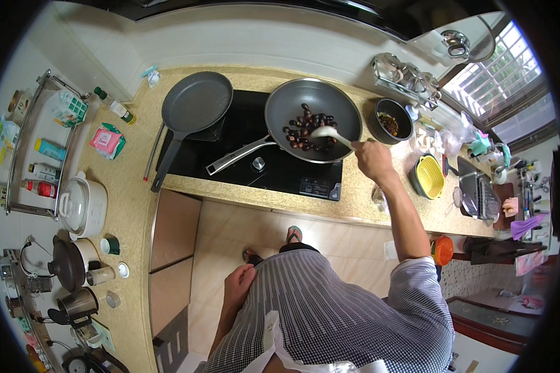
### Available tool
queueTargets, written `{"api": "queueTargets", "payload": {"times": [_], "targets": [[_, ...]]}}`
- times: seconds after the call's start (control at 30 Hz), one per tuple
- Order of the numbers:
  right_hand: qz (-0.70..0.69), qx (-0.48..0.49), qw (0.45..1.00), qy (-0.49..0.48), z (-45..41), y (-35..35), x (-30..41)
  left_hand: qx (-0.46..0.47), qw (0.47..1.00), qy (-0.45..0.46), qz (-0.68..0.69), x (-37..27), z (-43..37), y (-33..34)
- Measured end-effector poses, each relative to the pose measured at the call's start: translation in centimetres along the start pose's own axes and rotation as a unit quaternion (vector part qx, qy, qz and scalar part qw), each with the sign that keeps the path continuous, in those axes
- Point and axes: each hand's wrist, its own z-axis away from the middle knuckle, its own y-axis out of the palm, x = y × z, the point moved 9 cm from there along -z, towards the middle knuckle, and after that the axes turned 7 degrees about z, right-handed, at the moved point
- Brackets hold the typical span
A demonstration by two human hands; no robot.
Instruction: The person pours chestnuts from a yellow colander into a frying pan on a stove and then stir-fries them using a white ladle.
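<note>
My right hand grips the handle of a pale spoon, whose bowl rests among glossy, dark brown, chestnut-like pieces. These lie in a heap in a dark grey wok with a long metal handle, standing on the right side of a black glass cooktop. At my left side, by the hem of my striped shirt, hangs my left hand with curled fingers; its palm is hidden.
On the cooktop's left sits a flat grey frying pan, its handle jutting over the front edge. A dark pot with chopped food stands right of the wok. Farther right are a yellow colander and a sink. A white lidded cooker occupies the left counter.
</note>
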Motion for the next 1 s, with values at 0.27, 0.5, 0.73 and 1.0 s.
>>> {"api": "queueTargets", "payload": {"times": [0.27, 0.5, 0.73, 1.0], "targets": [[-0.109, -0.113, 0.987, 0.018, -6.1, 7.3, 0.7, 0.022, 0.999, 0.016, -0.021, -0.2, -0.6, 0.7], [-0.064, -0.047, 0.995, -0.061, 1.2, -0.3, 2.7, 0.0, 1.0, -0.006, 0.007, 1.2, -0.4, -0.1], [-0.035, -0.024, 0.998, -0.053, 1.0, 0.1, 2.1, 0.006, 1.0, 0.002, -0.029, -0.7, -0.3, 0.2], [-0.007, -0.075, 0.996, 0.057, -5.0, 3.6, -0.6, 0.016, 1.0, 0.005, -0.023, 0.1, -0.7, 0.3]]}}
